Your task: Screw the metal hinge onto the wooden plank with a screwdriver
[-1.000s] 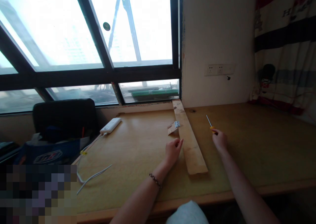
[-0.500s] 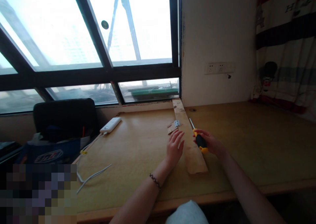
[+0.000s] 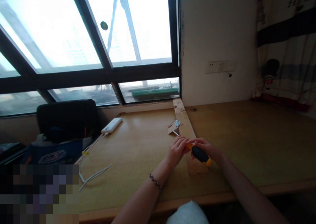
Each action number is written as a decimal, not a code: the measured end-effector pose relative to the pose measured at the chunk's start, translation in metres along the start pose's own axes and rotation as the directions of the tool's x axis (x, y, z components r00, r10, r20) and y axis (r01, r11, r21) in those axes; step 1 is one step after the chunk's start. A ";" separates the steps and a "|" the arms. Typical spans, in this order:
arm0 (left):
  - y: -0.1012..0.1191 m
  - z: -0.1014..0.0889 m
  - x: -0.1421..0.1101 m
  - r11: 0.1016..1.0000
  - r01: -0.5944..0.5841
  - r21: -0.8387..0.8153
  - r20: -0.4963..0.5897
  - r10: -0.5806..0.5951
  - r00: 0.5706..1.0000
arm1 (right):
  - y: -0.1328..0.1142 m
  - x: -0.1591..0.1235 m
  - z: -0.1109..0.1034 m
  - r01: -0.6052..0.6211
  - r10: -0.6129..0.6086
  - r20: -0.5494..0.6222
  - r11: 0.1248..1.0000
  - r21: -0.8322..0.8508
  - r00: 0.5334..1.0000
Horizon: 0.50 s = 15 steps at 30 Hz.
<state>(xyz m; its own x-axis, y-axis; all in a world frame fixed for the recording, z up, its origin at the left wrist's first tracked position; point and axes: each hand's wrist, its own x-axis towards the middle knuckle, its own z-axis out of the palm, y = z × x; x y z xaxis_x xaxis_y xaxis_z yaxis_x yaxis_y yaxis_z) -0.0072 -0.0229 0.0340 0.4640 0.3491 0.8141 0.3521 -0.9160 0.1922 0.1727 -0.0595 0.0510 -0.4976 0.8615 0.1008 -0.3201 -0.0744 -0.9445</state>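
Note:
A screwdriver (image 3: pixel 201 154) with a black and yellow handle is in my right hand (image 3: pixel 206 148), its fingers closed around the front of the handle. My left hand (image 3: pixel 176 150) has its fingers closed about the screwdriver's shaft, and the metal tip shows beyond them, pointing to the far left. Just past the tip lies a small wooden piece (image 3: pixel 171 129). A metal hinge (image 3: pixel 177 123) spans that piece and a long wooden board (image 3: pixel 188 123). Both hands are over the near part of the board, which they partly hide.
The wooden table (image 3: pixel 138 158) spreads out on both sides of the board. A white power bank (image 3: pixel 112 125) with a white cable (image 3: pixel 95 175) lies to the left. Behind stand a window and a wall with sockets (image 3: pixel 220 66). A dark chair (image 3: pixel 67 118) is at the left.
My right hand has swung the screwdriver leftward, so its tip now points toward the small wooden piece. My left hand has gone from open fingers to closing on the shaft.

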 end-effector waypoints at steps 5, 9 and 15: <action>-0.006 -0.008 -0.002 0.961 0.235 -0.146 -0.115 -0.252 0.961 | -0.005 0.011 -0.014 0.116 -0.093 -0.212 0.988 0.101 0.973; -0.018 -0.018 0.008 0.781 0.425 -0.457 -0.198 -0.556 0.807 | -0.004 0.044 -0.055 0.335 -0.249 -0.617 0.942 0.026 0.746; -0.052 -0.042 0.045 0.339 0.362 -0.868 -0.080 -0.815 0.574 | 0.010 0.091 -0.090 0.240 -0.137 -0.659 0.968 0.068 0.739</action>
<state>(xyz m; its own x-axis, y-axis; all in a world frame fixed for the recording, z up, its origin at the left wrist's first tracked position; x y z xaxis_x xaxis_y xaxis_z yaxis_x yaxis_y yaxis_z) -0.0392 0.0318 0.0835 -0.0855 0.9314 0.3539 -0.4181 -0.3560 0.8358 0.1967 0.0632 0.0226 0.2076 0.9782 -0.0021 -0.4845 0.1009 -0.8690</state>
